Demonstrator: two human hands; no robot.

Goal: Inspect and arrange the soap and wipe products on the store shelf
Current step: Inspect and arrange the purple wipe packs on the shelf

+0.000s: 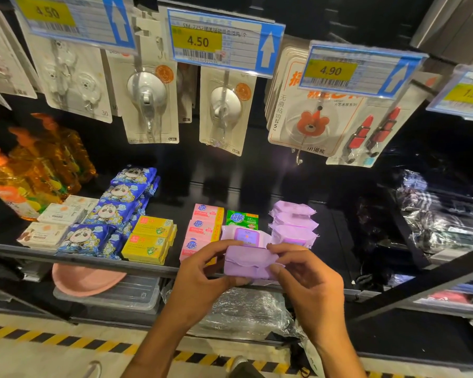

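A purple wipe pack is held in front of the black shelf, back side up. My left hand grips its left end and my right hand pinches its right end. Right behind it on the shelf lies another purple wipe pack with its label up. A row of purple wipe packs runs back on the right. Pink soap boxes, a green soap box, yellow soap boxes and blue panda wipe packs lie to the left.
White soap boxes and orange bottles stand at the far left. Carded hooks and price tags hang above. Dark wrapped packs fill the right. Below are a pink basin and a clear box.
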